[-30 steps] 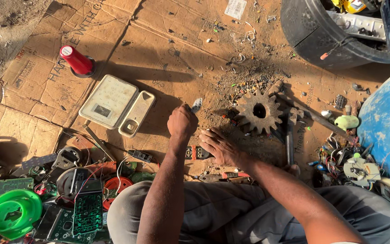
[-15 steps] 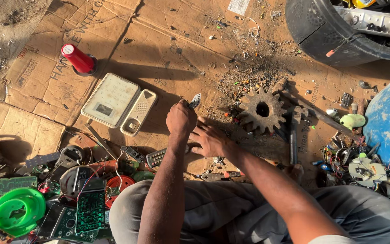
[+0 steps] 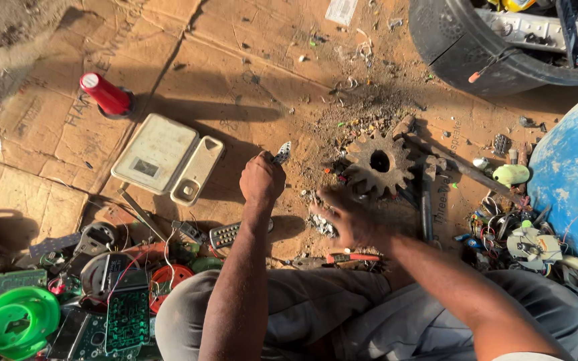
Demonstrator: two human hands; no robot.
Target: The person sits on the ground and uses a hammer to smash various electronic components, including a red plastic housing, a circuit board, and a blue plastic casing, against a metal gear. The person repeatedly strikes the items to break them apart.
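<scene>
Pale small part (image 3: 281, 153) gripped in left hand (image 3: 260, 180) fingers; right hand (image 3: 342, 215) fingers blurred, state unclear.

Warm, low sunlight floods the scene, bright and orange on the cardboard (image 3: 235, 73). Shadows run long and dark toward the left: one from the red can (image 3: 106, 93), another beside the pale flat case (image 3: 168, 160). The right hand (image 3: 342, 217) is smeared by motion blur, while the left hand (image 3: 261, 180) is sharp. The near left corner lies dimmer.
</scene>
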